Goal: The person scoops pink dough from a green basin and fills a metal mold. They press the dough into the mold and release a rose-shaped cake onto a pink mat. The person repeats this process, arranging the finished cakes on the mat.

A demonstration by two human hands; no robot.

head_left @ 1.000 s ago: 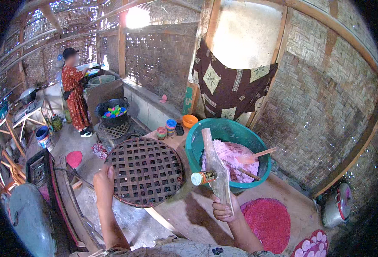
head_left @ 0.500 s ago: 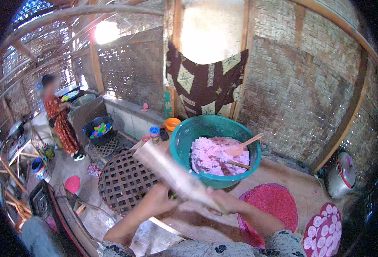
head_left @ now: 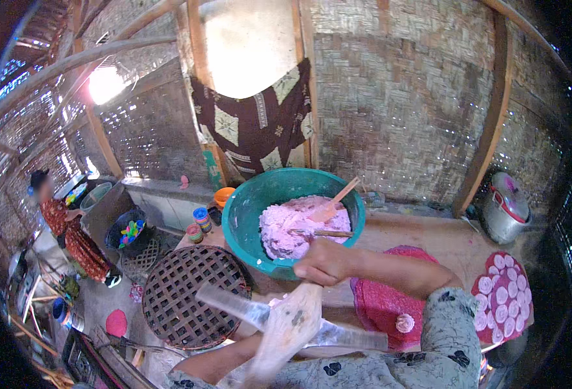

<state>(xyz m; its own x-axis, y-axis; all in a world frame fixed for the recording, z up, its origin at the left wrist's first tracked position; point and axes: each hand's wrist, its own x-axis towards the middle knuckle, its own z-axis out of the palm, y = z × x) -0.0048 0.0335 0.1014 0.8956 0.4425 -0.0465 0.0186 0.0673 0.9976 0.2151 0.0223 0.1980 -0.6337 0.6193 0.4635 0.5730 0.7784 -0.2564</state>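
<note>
My right hand (head_left: 328,262) is closed around the upper end of a pale wooden piece (head_left: 292,318), near the front rim of the green basin (head_left: 244,249). The wooden piece slants down toward my body and is blurred at its lower end. A long, shiny flat bar (head_left: 357,337) crosses behind it. My left forearm comes in low, but my left hand is hidden behind the wooden piece. Inside the basin lies pink dough (head_left: 276,230), with a pink spatula (head_left: 326,211) and a dark-tipped wooden stick (head_left: 325,233) in it. A pink swirl (head_left: 404,323) sits on a red woven mat (head_left: 383,301).
Pink coils cover another red mat (head_left: 482,330) at the right, below a metal pot (head_left: 500,217). Left of the basin are a lattice basket (head_left: 195,292), stacked colourful tubs (head_left: 202,219) and an orange bowl (head_left: 223,196). A person (head_left: 69,227) stands farther left.
My right hand has risen toward the basin, now gripping the wooden piece's upper end. The tool has turned, and my left hand has gone from sight. The whole view has swung right.
</note>
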